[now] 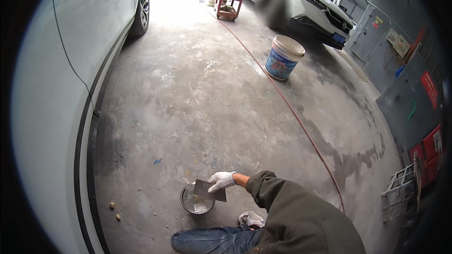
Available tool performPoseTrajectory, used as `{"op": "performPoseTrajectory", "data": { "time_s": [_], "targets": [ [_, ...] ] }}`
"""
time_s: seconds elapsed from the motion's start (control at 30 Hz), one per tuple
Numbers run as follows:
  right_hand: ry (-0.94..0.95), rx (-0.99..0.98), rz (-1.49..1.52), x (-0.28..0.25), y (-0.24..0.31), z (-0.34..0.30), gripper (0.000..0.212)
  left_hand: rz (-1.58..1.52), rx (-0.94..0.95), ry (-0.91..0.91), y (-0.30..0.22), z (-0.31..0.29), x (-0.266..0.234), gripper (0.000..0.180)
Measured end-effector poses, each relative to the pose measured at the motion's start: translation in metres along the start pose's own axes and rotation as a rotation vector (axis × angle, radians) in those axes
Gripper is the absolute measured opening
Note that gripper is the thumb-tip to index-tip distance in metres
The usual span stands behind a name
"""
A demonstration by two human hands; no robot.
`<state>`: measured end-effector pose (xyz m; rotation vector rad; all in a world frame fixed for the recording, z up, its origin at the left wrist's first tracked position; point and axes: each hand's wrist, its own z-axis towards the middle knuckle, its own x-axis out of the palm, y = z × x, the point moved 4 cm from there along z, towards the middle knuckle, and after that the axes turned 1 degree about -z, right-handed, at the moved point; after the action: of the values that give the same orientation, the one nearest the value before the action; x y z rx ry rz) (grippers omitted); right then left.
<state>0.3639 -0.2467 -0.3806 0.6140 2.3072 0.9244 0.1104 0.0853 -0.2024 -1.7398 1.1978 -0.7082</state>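
Note:
My right hand (221, 181), in a white knit glove, is closed on a dark grey rectangular scraper blade (205, 191). The blade is held over the right part of a round open tin (183, 201) on the concrete floor, covering some of its mouth. Inside the tin are pale, flat-looking pieces (200, 206); what they are I cannot make out. Whether the blade touches the rim is unclear. My left hand is out of sight.
A pale car (56, 127) runs along the left. Ahead stand a bucket (281, 63), a red trolley (230, 0) and a white car (301, 0). A red hose (301, 121) crosses the floor. Small lumps (112, 205) lie left; a grey crate (398, 193) stands right.

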Motion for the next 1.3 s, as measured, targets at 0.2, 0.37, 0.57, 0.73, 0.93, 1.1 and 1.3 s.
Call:
{"op": "performPoseTrajectory", "data": {
  "time_s": [0.2, 0.37, 0.57, 0.73, 0.93, 1.1, 1.3],
  "targets": [
    [-0.037, 0.02, -0.14, -0.012, -0.005, 0.018, 0.048, 0.059, 0.029, -0.044, -0.017, 0.001, 0.006, 0.034],
    [-0.021, -0.036, 0.435, -0.012, 0.009, -0.01, 0.04, -0.001, -0.015, -0.02, -0.022, 0.004, 0.011, 0.035],
    [-0.059, -0.105, 1.015, 0.019, 0.139, -0.068, 0.039, -0.319, -0.001, 0.072, -0.038, 0.018, 0.062, 0.036],
    [0.238, -0.112, 1.283, 0.085, 0.216, -0.043, 0.035, 0.459, 0.48, -0.124, 0.013, 0.064, 0.042, 0.036],
    [0.256, -0.125, 1.168, 0.063, 0.282, -0.067, 0.029, 0.883, 1.079, -0.525, -0.091, 0.046, 0.077, 0.056],
    [0.435, -0.185, 1.27, 0.066, 0.309, -0.076, 0.034, 0.015, 0.449, -0.42, -0.115, 0.032, 0.085, 0.085],
    [0.595, -0.22, 1.27, 0.059, 0.328, -0.1, 0.027, 0.269, 0.729, -0.526, -0.105, 0.024, 0.073, 0.058]
  ]
}}
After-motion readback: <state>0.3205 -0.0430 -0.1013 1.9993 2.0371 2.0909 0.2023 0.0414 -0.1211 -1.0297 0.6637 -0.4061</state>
